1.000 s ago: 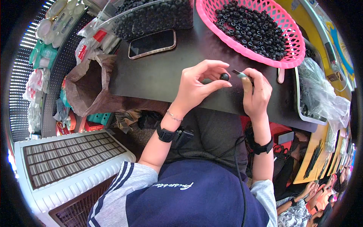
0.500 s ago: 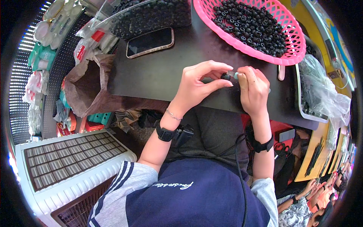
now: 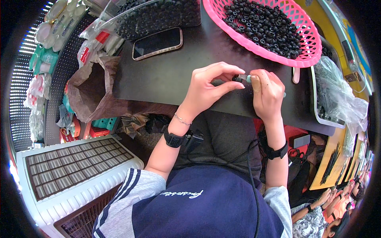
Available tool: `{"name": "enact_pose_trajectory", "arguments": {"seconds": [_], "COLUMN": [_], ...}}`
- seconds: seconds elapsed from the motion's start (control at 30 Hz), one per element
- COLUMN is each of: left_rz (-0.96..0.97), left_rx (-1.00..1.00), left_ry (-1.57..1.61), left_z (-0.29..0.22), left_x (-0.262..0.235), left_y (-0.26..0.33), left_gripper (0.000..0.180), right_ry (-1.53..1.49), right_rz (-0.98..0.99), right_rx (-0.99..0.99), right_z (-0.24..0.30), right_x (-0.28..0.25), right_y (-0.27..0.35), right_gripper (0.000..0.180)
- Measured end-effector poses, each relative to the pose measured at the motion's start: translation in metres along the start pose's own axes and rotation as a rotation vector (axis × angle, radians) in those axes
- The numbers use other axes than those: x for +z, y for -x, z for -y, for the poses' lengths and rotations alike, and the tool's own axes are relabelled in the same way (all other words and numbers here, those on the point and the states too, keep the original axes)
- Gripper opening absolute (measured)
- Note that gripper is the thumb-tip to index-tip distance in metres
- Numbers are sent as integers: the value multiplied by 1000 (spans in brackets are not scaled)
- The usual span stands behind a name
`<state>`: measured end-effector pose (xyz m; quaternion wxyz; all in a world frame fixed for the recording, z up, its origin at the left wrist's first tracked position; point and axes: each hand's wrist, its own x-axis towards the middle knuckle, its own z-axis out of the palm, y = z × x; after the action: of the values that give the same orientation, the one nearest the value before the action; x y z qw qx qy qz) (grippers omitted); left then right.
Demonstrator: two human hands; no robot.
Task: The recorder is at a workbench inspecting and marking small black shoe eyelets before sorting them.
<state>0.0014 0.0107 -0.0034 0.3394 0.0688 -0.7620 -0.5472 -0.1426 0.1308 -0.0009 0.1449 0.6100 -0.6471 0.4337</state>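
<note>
Over the dark tabletop [image 3: 158, 81], my left hand [image 3: 208, 86] pinches a small round black part [image 3: 237, 78] between thumb and fingertips. My right hand [image 3: 268, 93] is closed round a slim tool [image 3: 248, 79] with a pale teal grip and a flat greyish tip; its exact kind I cannot make out. The tip meets or nearly meets the black part, and the two hands are close together. Beyond them stands a pink lattice basket [image 3: 260, 50] holding many small black ring-like parts [image 3: 270, 29].
A clear bin [image 3: 158, 20] of black parts stands at the back left, with a phone [image 3: 158, 43] before it. A tray [image 3: 317, 107] with clear plastic bags [image 3: 341, 91] is on the right. A brown bag [image 3: 93, 89] gapes at the left, above a white air cooler [image 3: 79, 170].
The black part has turned slightly in my left fingertips, and my right hand with the tool has shifted very slightly. Everything else looks the same.
</note>
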Motion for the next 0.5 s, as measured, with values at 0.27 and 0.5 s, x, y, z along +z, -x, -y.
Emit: {"name": "enact_pose_trajectory", "arguments": {"seconds": [0.27, 0.5], "left_rz": [-1, -3], "left_rx": [6, 20], "left_ry": [-25, -10], "left_z": [1, 0], "left_x": [0, -1], "left_y": [0, 0], "left_gripper": [31, 29], "right_ry": [13, 14], "right_rz": [0, 25], "right_rx": [-7, -6], "right_z": [-1, 1], "right_x": [0, -1], "right_y": [1, -1], "right_gripper": [8, 8]}}
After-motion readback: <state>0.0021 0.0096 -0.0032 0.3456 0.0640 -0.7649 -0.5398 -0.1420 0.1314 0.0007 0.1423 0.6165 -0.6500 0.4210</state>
